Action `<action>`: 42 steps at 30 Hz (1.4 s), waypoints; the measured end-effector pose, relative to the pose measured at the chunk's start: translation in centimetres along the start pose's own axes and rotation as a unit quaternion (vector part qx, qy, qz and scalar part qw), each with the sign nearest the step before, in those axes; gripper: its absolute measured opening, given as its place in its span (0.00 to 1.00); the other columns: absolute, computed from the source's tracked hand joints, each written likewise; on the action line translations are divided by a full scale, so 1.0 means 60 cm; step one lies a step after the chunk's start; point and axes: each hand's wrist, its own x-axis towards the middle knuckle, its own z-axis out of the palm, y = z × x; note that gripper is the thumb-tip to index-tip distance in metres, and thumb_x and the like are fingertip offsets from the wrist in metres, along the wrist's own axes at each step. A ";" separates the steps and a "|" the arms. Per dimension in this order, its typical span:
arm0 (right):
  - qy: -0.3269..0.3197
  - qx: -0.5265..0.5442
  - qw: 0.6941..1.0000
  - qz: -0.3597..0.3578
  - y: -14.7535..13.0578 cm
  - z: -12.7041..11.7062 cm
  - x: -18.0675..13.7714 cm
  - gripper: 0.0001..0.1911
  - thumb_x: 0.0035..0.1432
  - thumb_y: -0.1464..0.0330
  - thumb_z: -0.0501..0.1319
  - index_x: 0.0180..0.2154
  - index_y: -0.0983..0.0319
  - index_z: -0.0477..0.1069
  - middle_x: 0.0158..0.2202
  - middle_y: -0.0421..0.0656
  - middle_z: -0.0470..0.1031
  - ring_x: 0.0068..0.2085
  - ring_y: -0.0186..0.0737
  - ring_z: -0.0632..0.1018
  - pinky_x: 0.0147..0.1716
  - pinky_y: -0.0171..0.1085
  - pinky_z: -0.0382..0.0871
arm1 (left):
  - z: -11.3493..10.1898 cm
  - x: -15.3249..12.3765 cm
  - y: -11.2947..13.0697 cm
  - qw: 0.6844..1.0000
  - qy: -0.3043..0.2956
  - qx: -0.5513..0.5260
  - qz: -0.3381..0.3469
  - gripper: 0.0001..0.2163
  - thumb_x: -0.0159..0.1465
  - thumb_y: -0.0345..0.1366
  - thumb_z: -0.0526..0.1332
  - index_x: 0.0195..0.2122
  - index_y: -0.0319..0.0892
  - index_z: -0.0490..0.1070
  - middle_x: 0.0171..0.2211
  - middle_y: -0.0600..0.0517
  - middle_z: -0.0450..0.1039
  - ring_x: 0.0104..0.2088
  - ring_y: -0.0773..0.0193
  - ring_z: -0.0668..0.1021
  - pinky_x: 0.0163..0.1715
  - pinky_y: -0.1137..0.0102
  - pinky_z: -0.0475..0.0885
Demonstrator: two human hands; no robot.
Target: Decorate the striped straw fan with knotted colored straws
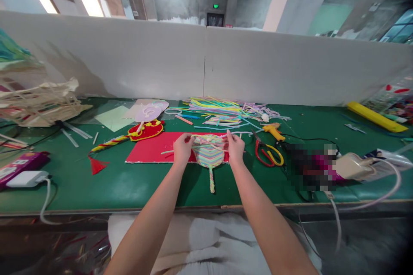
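Note:
A small woven fan (209,154) of pastel pipe cleaners, with a twisted striped handle pointing toward me, lies partly on a red sheet (151,148) on the green table. My left hand (182,149) grips its left rim with fingers pinched. My right hand (235,148) pinches its right rim, where loose pipe-cleaner ends stick out across the top.
A heap of coloured pipe cleaners (222,109) lies behind the fan. Red-and-yellow scissors (267,152) and a yellow glue gun (273,131) sit to the right. A red fan with tassel (142,131) lies left. A white partition (206,62) backs the table.

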 end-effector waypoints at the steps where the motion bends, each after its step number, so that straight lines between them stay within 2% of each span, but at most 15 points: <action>1: 0.010 0.001 1.000 0.005 0.000 -0.001 0.001 0.18 0.43 0.52 0.60 0.21 0.61 0.65 0.16 0.36 0.68 0.14 0.32 0.66 0.14 0.34 0.62 | 0.001 0.001 0.001 0.999 0.003 -0.047 -0.015 0.06 0.54 0.37 0.58 0.30 0.41 0.71 0.28 0.51 0.73 0.31 0.62 0.74 0.32 0.70 0.67; 4: 0.010 0.020 1.000 0.002 -0.004 0.001 0.001 0.18 0.44 0.52 0.59 0.21 0.61 0.64 0.16 0.36 0.68 0.15 0.31 0.66 0.14 0.33 0.63 | 0.006 0.004 0.004 0.983 0.003 -0.177 -0.058 0.09 0.53 0.39 0.59 0.31 0.39 0.70 0.26 0.51 0.72 0.27 0.64 0.75 0.28 0.71 0.70; 7: -0.028 0.032 0.999 -0.018 -0.014 0.005 -0.004 0.18 0.46 0.52 0.58 0.22 0.61 0.64 0.18 0.37 0.68 0.16 0.30 0.66 0.14 0.31 0.62 | 0.011 0.007 0.005 0.961 -0.007 -0.263 -0.086 0.10 0.53 0.40 0.59 0.31 0.38 0.69 0.25 0.52 0.71 0.25 0.66 0.76 0.28 0.71 0.72; 12: -0.086 0.030 0.996 -0.022 -0.028 0.016 -0.019 0.18 0.47 0.52 0.57 0.24 0.61 0.65 0.20 0.38 0.70 0.16 0.28 0.66 0.12 0.29 0.58 | 0.014 0.008 0.008 0.936 0.004 -0.320 -0.148 0.11 0.53 0.41 0.59 0.29 0.37 0.67 0.23 0.52 0.71 0.25 0.66 0.76 0.28 0.70 0.73; 17: -0.128 0.054 0.990 -0.014 -0.054 0.016 -0.031 0.16 0.47 0.55 0.58 0.23 0.61 0.66 0.20 0.38 0.72 0.15 0.28 0.66 0.11 0.29 0.57 | 0.005 0.003 0.018 0.924 0.003 -0.355 -0.141 0.11 0.51 0.41 0.60 0.29 0.37 0.67 0.23 0.53 0.72 0.25 0.66 0.77 0.30 0.69 0.73; 20: -0.155 0.038 0.987 0.021 -0.086 -0.002 -0.032 0.13 0.46 0.58 0.61 0.25 0.63 0.69 0.23 0.40 0.74 0.17 0.30 0.69 0.10 0.28 0.59 | -0.003 -0.014 0.016 0.930 -0.069 -0.323 -0.161 0.13 0.47 0.42 0.62 0.27 0.38 0.67 0.20 0.53 0.71 0.22 0.65 0.76 0.26 0.71 0.72; 23: -0.182 0.017 0.980 0.073 -0.110 -0.027 -0.034 0.12 0.45 0.61 0.63 0.26 0.64 0.71 0.27 0.43 0.76 0.22 0.32 0.74 0.13 0.26 0.64 | -0.010 -0.036 0.008 0.951 -0.163 -0.221 -0.145 0.11 0.46 0.42 0.63 0.26 0.39 0.70 0.18 0.53 0.71 0.18 0.66 0.73 0.18 0.73 0.68; 26: -0.247 -0.016 0.952 0.179 -0.106 -0.044 -0.047 0.09 0.45 0.65 0.64 0.28 0.65 0.73 0.29 0.46 0.77 0.27 0.34 0.77 0.18 0.25 0.69 | -0.012 -0.043 0.004 0.973 -0.174 -0.114 -0.098 0.07 0.46 0.39 0.62 0.20 0.41 0.71 0.17 0.53 0.71 0.18 0.66 0.72 0.16 0.75 0.64; 29: -0.269 -0.036 0.932 0.240 -0.084 -0.048 -0.067 0.07 0.46 0.67 0.64 0.29 0.65 0.73 0.29 0.47 0.77 0.29 0.35 0.78 0.21 0.25 0.72 | -0.016 -0.032 0.007 0.978 -0.184 -0.065 -0.074 0.05 0.45 0.36 0.63 0.17 0.42 0.72 0.16 0.53 0.71 0.17 0.65 0.72 0.16 0.75 0.63; 31: -0.260 -0.042 0.932 0.250 -0.070 -0.046 -0.078 0.07 0.46 0.67 0.64 0.28 0.66 0.73 0.29 0.48 0.77 0.30 0.36 0.79 0.21 0.25 0.72 | -0.024 -0.023 0.011 0.981 -0.177 -0.056 -0.049 0.03 0.45 0.35 0.62 0.19 0.43 0.74 0.17 0.53 0.72 0.20 0.64 0.72 0.18 0.74 0.63; 34: -0.227 -0.044 0.941 0.249 -0.062 -0.038 -0.085 0.08 0.46 0.67 0.64 0.27 0.66 0.73 0.29 0.48 0.77 0.30 0.37 0.79 0.22 0.25 0.72 | -0.037 -0.023 0.020 0.992 -0.116 -0.033 -0.020 0.04 0.49 0.35 0.60 0.23 0.44 0.74 0.21 0.53 0.74 0.22 0.64 0.72 0.21 0.74 0.63; 35: -0.219 -0.043 0.943 0.249 -0.062 -0.035 -0.086 0.08 0.45 0.67 0.65 0.27 0.65 0.73 0.30 0.47 0.77 0.30 0.37 0.79 0.22 0.26 0.72 | -0.041 -0.028 0.023 0.992 -0.122 -0.033 -0.024 0.05 0.51 0.36 0.58 0.24 0.44 0.74 0.21 0.53 0.73 0.23 0.64 0.72 0.21 0.74 0.63; 38: -0.208 -0.040 0.945 0.249 -0.064 -0.024 -0.093 0.09 0.44 0.66 0.65 0.27 0.65 0.72 0.29 0.46 0.77 0.29 0.38 0.79 0.21 0.27 0.72 | -0.042 -0.055 0.034 0.972 -0.218 -0.082 -0.042 0.07 0.53 0.39 0.57 0.26 0.43 0.73 0.21 0.53 0.73 0.22 0.64 0.72 0.21 0.73 0.63; 42: -0.208 -0.045 0.942 0.261 -0.063 -0.020 -0.106 0.11 0.43 0.63 0.65 0.28 0.64 0.72 0.28 0.46 0.77 0.29 0.38 0.78 0.20 0.28 0.72 | -0.034 -0.084 0.044 0.968 -0.220 -0.090 -0.076 0.07 0.54 0.38 0.57 0.25 0.45 0.73 0.23 0.53 0.73 0.24 0.64 0.72 0.25 0.72 0.64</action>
